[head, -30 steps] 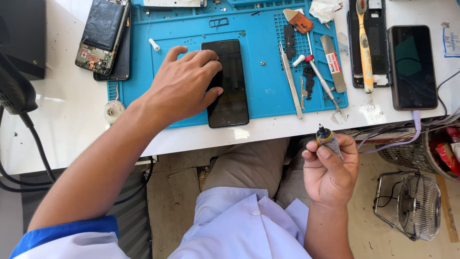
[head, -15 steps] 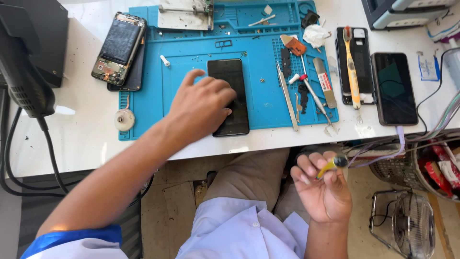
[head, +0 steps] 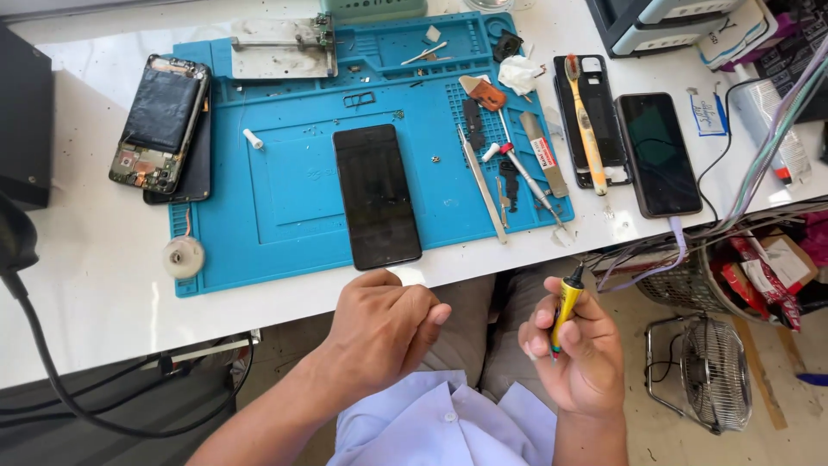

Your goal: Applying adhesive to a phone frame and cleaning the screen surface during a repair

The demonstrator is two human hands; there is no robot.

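Observation:
A black phone lies screen-up on the blue work mat, untouched. My left hand hovers just below the table's front edge, fingers loosely curled with nothing in them. Further right, below the table, my right hand holds a small yellow tube with a black tip, its tip pointing up.
On the mat's right side lie tweezers, a screwdriver and small parts. An opened phone rests at the left, a second black phone on a cable at the right, beside a toothbrush. A small fan stands on the floor.
My left hand has lifted off the black phone and drawn back below the table edge. My right hand has turned the yellow tube upright.

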